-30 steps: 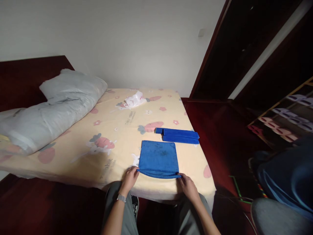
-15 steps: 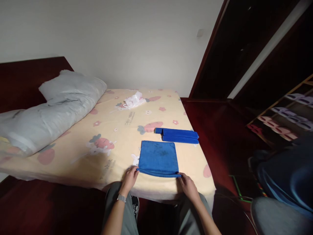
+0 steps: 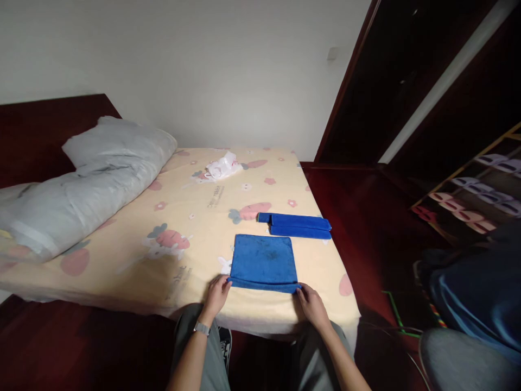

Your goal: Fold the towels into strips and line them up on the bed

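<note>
The left hand (image 3: 217,296) and right hand (image 3: 312,305), fingers pinched closed on the blue cloth's (image 3: 264,259) near corners, now hold its previously sagging edge straighter, forming a narrow fold.

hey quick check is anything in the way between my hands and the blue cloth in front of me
Nothing visible is. Your left hand and right hand each hold an end of the near edge of the blue cloth. The folded blue bundle lies past its far edge.
</note>
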{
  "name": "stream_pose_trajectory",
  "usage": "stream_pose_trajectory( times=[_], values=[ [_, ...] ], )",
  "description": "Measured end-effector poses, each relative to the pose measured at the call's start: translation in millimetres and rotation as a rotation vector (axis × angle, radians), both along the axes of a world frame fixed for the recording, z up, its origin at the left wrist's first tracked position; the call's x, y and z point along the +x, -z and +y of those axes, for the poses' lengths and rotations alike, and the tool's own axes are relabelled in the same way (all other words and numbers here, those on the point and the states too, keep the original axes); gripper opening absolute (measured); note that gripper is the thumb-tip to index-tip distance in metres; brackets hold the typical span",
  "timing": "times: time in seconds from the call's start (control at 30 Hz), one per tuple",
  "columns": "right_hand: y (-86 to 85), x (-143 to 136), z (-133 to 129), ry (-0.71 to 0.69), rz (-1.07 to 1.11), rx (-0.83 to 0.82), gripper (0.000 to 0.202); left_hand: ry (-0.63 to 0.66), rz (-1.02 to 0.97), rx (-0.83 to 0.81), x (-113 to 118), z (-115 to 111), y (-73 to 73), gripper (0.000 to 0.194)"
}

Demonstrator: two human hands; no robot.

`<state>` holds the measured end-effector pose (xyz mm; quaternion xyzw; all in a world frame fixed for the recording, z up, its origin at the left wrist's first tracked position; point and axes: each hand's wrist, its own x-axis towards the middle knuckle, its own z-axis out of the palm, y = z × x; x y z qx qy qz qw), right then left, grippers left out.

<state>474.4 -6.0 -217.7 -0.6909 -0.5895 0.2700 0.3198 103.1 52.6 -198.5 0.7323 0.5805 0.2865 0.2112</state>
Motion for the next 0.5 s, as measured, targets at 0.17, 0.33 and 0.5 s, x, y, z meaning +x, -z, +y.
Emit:
stream_pose_trajectory(
  times=[0.17, 0.33, 0.5],
  values=[
    [-5.0, -2.6, 4.5, 0.017, -0.02, -0.025, 0.044, -0.028, -0.025, -0.008, 2.8, 6.2, 4.1, 0.031],
    [-9.6, -4.3, 8.4, 0.037, -0.097, -0.072, 0.043, -0.055, -0.05, -0.009, 6.4, 10.5, 6.6, 0.03],
    [-15.1, -9.3, 12.4, 0.03, -0.229, -0.086, 0.04, -0.098, -0.09, -0.001, 10.3, 13.2, 9.4, 0.032]
  ],
)
